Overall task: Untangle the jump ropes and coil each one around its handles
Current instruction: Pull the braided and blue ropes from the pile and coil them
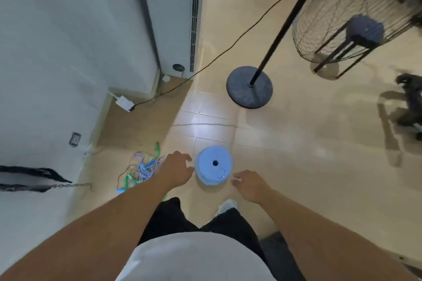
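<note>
I stand over a pale tiled floor (285,134), looking down past my white shirt and black trousers. Both arms are stretched forward and down.

My left hand (177,172) sits at the left edge of a round light-blue stool (214,165). Its fingers are spread and only loosely bent, holding nothing. Whether the fingertips touch the stool's rim I cannot tell; the frame is blurred there.

My right hand (250,186) is just beside the stool's lower right edge, palm down, fingers relaxed and pointing toward the stool. It grasps nothing. A thin gap seems to lie between fingertips and stool, but the blur makes this uncertain.

The stool's top has a dark hole at its centre.

The jump ropes (142,170) lie on the floor in one tangled heap, left of the stool and just beyond my left forearm, near the white wall (57,64). Green and blue handles and thin multicoloured cords are mixed together. I cannot separate individual ropes. Neither hand touches the heap.

Further out: a black pole on a round dark base (249,87) stands well beyond the stool. A black cable (228,49) runs from it across the floor to a white power strip (124,102) by the wall. A second blue-topped stool with dark legs (356,39) stands at upper right, beside a wire mesh basket (324,16).
</note>
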`<state>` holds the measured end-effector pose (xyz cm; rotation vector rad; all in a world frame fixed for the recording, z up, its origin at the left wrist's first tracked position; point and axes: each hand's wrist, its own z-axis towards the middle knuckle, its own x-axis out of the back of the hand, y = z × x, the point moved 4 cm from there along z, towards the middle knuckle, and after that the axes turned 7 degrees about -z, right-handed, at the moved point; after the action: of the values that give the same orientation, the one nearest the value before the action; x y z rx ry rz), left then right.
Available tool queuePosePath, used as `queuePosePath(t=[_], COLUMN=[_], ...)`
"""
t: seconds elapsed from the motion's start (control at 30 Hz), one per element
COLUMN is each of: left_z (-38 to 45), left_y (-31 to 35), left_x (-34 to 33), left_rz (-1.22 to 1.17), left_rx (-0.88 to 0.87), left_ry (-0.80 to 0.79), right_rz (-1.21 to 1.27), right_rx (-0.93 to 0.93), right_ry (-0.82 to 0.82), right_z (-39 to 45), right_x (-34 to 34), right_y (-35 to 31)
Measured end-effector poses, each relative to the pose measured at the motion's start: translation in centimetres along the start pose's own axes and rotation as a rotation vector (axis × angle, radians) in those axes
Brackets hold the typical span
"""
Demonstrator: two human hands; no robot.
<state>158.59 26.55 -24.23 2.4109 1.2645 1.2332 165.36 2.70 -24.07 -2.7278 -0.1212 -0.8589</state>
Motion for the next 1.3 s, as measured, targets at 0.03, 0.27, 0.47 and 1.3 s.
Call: queuePosePath(t=[0.03,0.27,0.47,1.3], left_z=[-0.2,-1.6,-3.4,-5.7], left_y=[0.2,-3.0,-8.3,-9.3], left_x=[-0.1,0.8,2.9,-1.2], left_rz=[-0.037,-0.346,-0.602,-1.472], left_rx=[0.034,0.281,0.447,1.239], left_ry=[0.033,0.246,0.409,0.926], right_rz=[-0.031,-0.344,-0.495,-1.313], right_rx=[0.035,0.263,0.456,1.044], right_ry=[-0.009,-0.075,-0.114,-0.569], right_z=[0.8,5.7,7.3,14.7], right_x=[1.4,5.4,3.8,-4.6], right_y=[-0.3,-8.9,-19.1,-37.9])
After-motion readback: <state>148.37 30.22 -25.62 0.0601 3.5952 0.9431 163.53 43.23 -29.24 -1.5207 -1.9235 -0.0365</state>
